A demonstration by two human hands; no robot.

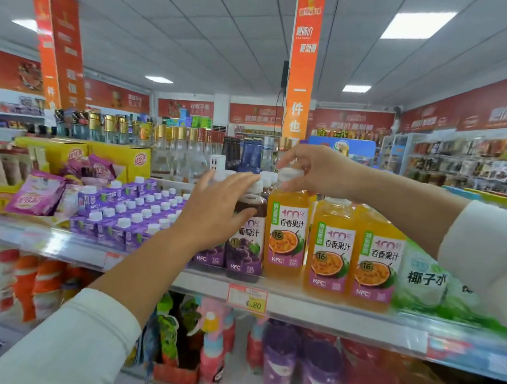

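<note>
On the top shelf (314,304) stand bottles of juice with white caps. My right hand (314,171) grips the cap of an orange passion-fruit juice bottle (286,236) from above. Two more orange bottles (331,247) stand to its right. My left hand (216,210) reaches in with fingers spread around the neck and shoulder of a dark grape juice bottle (245,249), thumb on the label. Whether the fingers press on it is unclear. Both sleeves are white.
Small purple cartons (129,215) with white caps fill the shelf to the left, beside pink snack bags (37,197). Green coconut-water packs (425,280) stand at the right. Glass bottles (172,150) line the back. A price tag (247,299) hangs on the shelf edge; more drinks sit below.
</note>
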